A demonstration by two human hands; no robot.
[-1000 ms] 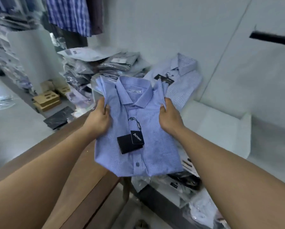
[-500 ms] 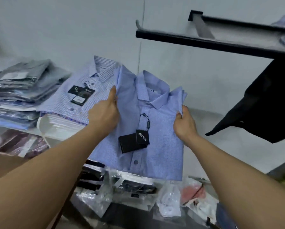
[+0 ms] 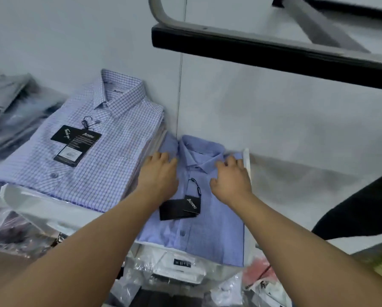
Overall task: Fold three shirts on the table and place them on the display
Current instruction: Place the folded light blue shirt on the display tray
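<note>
A: Head view; plain blue shirt [image 3: 207,229] lies folded on the display [image 3: 247,165], collar towards the wall; grips?

B: Left grip [image 3: 157,176] flat on the shoulder nearer the checked shirt [image 3: 101,151], fingers straight, holding nothing; right grip [image 3: 230,182] on the other shoulder, fingers loosely bent, tips on cloth, no pinch visible.

A: Neighbours?

B: Checked stack just left of the left grip, touching the blue shirt's edge; display's white lip just right of the right grip; black tag [image 3: 179,209] between the two wrists.

A: Step in hand?

B: Setting down, I judge, nearly done; front hem seems to overhang the bagged stock [image 3: 181,269] below.

A: How to do it well?

B: Press evenly with both grips; nudge the shirt back square to the wall; smooth outward from the collar; lift both grips straight up so the fold does not drag.
</note>
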